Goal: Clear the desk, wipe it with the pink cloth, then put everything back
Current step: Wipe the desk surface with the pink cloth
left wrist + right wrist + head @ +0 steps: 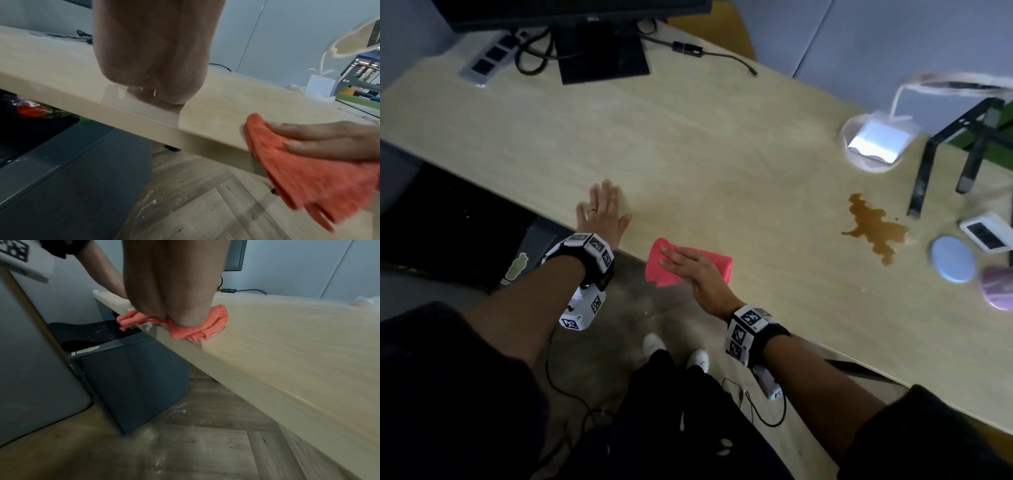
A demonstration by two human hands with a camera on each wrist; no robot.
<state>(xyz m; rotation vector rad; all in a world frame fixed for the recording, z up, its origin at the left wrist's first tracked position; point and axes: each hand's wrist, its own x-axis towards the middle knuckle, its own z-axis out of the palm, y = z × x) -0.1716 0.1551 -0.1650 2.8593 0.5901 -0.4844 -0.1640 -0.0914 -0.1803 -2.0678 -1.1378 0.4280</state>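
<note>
The pink cloth (717, 265) (298, 177) (213, 321) lies folded over the desk's near edge, part of it hanging off. My right hand (688, 265) (320, 139) (174, 288) presses flat on it with straight fingers. My left hand (602, 210) (156, 53) rests palm down on the light wooden desk (688, 137), fingers spread, just left of the cloth. A brown spill (873, 228) spreads on the desk far to the right.
A monitor stand (602, 51), power strip (489, 60) and cables sit at the back left. At the right stand a white lamp base (876, 142), a black stand (945, 154), a small white clock (986, 233), a blue disc (953, 258) and a purple mouse (998, 287).
</note>
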